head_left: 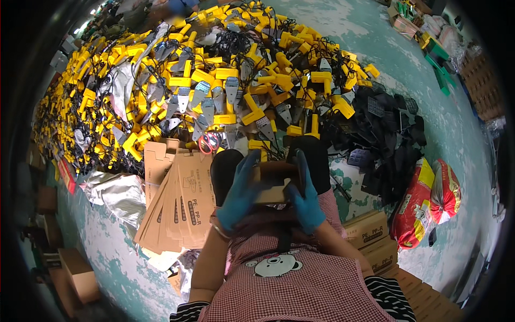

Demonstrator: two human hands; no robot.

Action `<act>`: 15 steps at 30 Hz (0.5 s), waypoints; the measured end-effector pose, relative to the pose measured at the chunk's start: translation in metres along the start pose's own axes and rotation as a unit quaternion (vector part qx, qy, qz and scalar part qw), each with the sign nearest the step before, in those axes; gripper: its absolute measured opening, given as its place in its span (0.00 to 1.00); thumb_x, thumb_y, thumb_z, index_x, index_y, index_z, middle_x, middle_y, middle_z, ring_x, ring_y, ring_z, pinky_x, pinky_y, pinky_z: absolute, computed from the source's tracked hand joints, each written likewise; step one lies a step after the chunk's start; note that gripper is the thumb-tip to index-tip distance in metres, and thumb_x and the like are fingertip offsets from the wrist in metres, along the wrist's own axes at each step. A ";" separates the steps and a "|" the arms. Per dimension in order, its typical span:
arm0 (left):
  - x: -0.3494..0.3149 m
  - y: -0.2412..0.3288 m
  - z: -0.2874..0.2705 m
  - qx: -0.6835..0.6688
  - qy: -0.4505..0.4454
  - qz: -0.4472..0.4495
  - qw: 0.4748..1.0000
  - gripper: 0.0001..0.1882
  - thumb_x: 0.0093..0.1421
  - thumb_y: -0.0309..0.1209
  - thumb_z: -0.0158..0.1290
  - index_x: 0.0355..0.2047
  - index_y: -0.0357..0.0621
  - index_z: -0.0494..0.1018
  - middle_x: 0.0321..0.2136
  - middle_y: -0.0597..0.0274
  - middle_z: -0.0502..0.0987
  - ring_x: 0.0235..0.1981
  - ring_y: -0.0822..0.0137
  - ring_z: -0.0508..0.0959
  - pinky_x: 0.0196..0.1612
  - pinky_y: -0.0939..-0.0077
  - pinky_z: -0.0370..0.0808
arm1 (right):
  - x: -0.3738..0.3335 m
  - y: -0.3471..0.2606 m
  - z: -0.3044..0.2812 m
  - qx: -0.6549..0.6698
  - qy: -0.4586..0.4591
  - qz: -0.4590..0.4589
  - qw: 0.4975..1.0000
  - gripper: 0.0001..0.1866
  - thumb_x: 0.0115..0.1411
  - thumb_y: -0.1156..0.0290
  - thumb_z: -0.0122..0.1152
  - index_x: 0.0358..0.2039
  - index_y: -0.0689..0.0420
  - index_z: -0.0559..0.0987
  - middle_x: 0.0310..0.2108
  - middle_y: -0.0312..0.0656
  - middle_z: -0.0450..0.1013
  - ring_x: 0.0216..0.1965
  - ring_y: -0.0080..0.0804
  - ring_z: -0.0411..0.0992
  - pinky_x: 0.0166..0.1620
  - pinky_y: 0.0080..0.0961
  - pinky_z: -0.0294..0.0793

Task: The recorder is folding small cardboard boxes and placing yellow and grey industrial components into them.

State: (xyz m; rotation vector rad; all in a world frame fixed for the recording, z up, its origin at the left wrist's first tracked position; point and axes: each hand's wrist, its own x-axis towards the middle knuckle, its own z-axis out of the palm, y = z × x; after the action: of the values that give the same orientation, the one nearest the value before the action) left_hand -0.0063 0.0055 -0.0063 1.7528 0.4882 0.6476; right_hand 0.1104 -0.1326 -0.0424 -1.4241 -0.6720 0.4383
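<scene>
Around the small brown cardboard carton [274, 194], between the blue-gloved left hand [237, 196] and blue-gloved right hand [307, 206], a pile of yellow, L-shaped plastic tools [217, 73] spans ten to one o'clock. Red-handled scissors [202, 145] lie at ten, fanned flat brown cardboard blanks [179, 214] between eight and nine, crumpled white sheeting [114, 196] at nine, heaped black plastic pieces [389, 131] at two, red-and-yellow plastic sacks [413, 209] at three, stacked brown cardboard boxes [373, 232] at four.

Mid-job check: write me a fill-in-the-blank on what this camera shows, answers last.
The brown box between the blue-gloved left hand and blue-gloved right hand is made of ____.
The corded, grey-plated tools in the big pile have ____ handles.
The fanned flat brown cartons lie on the person's ____ side.
The heap of flat black parts lies on the person's ____ side.
Missing words: cardboard; yellow; left; right.
</scene>
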 end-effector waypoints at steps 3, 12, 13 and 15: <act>-0.007 -0.002 -0.003 -0.235 -0.022 -0.097 0.967 0.30 0.58 0.28 0.54 0.61 0.40 0.63 0.60 0.55 0.65 0.64 0.60 0.62 0.64 0.65 0.63 | -0.005 0.000 -0.004 0.102 -0.075 -0.030 0.991 0.35 0.59 0.79 0.50 0.68 0.57 0.60 0.68 0.45 0.57 0.68 0.36 0.56 0.68 0.29 0.54; -0.018 -0.021 -0.018 0.100 -0.090 0.121 0.984 0.31 0.47 0.35 0.68 0.52 0.49 0.73 0.55 0.49 0.67 0.56 0.51 0.71 0.58 0.63 0.72 | 0.008 -0.008 -0.026 0.067 -0.085 0.049 0.993 0.16 0.55 0.75 0.58 0.46 0.58 0.76 0.57 0.46 0.67 0.59 0.37 0.67 0.61 0.30 0.65; -0.020 -0.018 -0.020 0.165 -0.102 0.148 0.970 0.34 0.43 0.37 0.72 0.53 0.51 0.74 0.55 0.48 0.67 0.55 0.49 0.72 0.57 0.62 0.72 | 0.013 -0.014 -0.030 0.020 -0.145 0.047 0.988 0.16 0.54 0.74 0.61 0.45 0.58 0.76 0.57 0.46 0.68 0.57 0.37 0.69 0.59 0.30 0.67; -0.020 -0.010 -0.023 0.185 -0.109 0.129 0.968 0.34 0.44 0.38 0.71 0.53 0.52 0.75 0.54 0.47 0.68 0.53 0.47 0.73 0.56 0.61 0.73 | 0.024 -0.033 -0.027 -0.037 -0.141 0.020 0.989 0.20 0.52 0.70 0.68 0.47 0.58 0.77 0.53 0.47 0.72 0.52 0.38 0.74 0.55 0.31 0.72</act>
State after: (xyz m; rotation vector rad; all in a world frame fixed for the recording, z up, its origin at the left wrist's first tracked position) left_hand -0.0367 0.0125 -0.0150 2.2387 0.2373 0.5586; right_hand 0.1423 -0.1407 -0.0061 -1.4616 -0.8962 0.6588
